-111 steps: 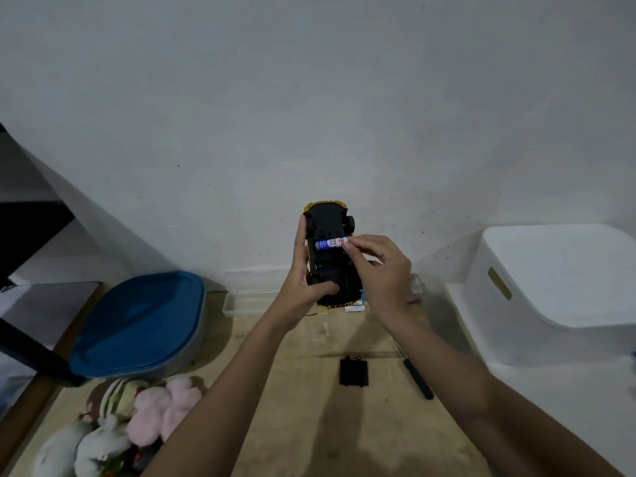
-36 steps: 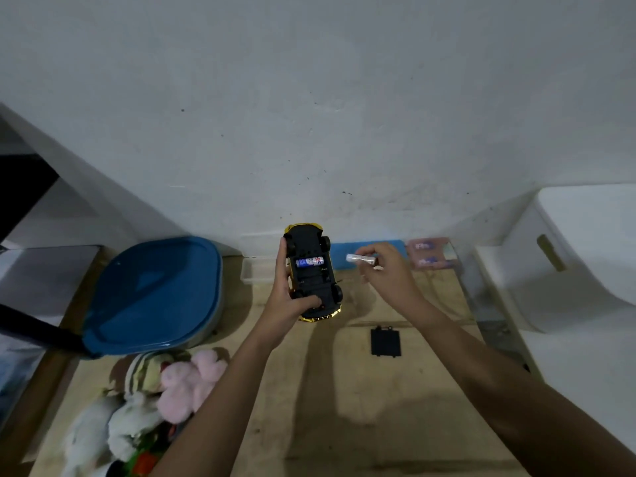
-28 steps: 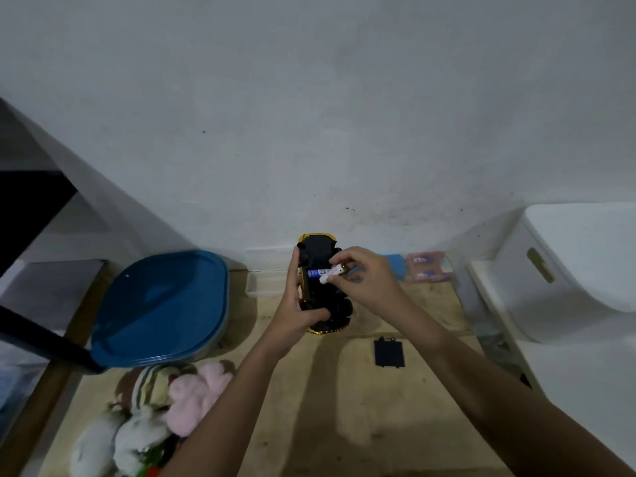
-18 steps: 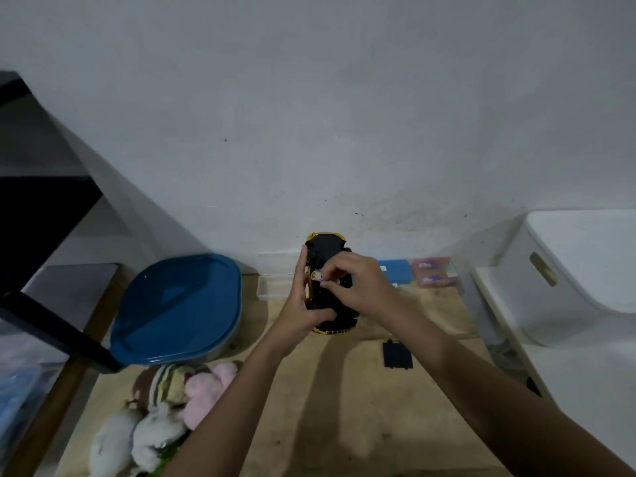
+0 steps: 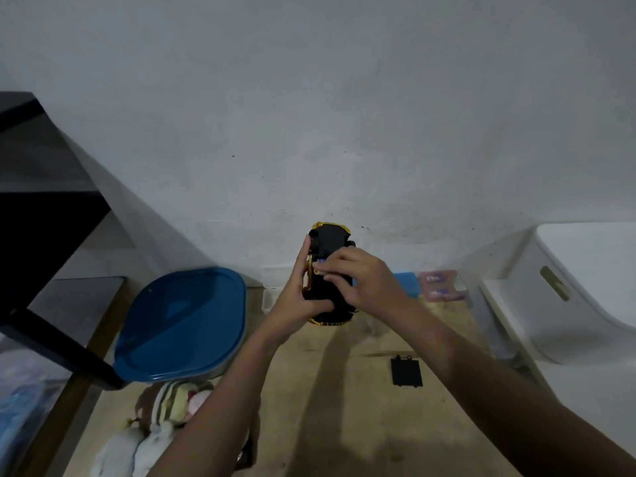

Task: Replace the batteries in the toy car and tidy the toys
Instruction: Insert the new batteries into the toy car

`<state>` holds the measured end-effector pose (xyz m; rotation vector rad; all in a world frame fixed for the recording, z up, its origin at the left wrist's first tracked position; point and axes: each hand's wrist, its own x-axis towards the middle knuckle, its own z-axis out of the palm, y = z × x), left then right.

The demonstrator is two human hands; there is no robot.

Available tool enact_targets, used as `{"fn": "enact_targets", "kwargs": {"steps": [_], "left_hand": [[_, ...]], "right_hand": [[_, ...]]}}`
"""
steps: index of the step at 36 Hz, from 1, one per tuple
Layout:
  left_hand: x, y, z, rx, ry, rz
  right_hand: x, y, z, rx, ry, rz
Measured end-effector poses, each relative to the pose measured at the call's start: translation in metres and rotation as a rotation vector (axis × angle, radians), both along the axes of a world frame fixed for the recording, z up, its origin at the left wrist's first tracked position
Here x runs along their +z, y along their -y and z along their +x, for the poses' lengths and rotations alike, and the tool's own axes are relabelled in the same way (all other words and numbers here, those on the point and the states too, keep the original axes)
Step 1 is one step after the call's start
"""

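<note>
I hold a black and yellow toy car [image 5: 327, 241] upside down above the wooden table [image 5: 344, 407], with my left hand [image 5: 303, 290] gripping its left side. My right hand [image 5: 358, 277] lies over the underside, its fingertips pressing a battery [image 5: 321, 260] into the compartment; only a sliver of blue label shows. The black battery cover [image 5: 406, 371] lies flat on the table to the right. Several plush toys [image 5: 161, 425] are heaped at the table's front left.
A blue-lidded container [image 5: 182, 321] stands at the left. A white storage bin [image 5: 585, 290] is at the right. A clear tray [image 5: 272, 287], a blue box [image 5: 407, 284] and a pink battery pack [image 5: 440, 285] sit along the wall. A dark shelf frame [image 5: 51, 235] is far left.
My right hand brought a second battery from the right to the car's underside and now presses it into the compartment. The car stays in my left hand.
</note>
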<state>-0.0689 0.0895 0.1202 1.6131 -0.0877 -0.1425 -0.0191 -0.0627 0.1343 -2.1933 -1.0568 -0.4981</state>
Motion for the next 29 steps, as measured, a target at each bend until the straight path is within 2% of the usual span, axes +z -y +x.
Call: {"fn": "enact_targets", "kwargs": {"steps": [6, 13, 29], "left_hand": [[-0.005, 0.004, 0.005, -0.005, -0.006, 0.045], [-0.007, 0.013, 0.007, -0.029, -0.023, 0.035], [-0.023, 0.007, 0.002, -0.008, -0.053, 0.025]], "right_hand": [[-0.008, 0.004, 0.004, -0.062, -0.034, -0.016], [-0.015, 0.010, 0.005, -0.122, -0.149, 0.131], [-0.014, -0.001, -0.001, -0.140, -0.102, -0.091]]}}
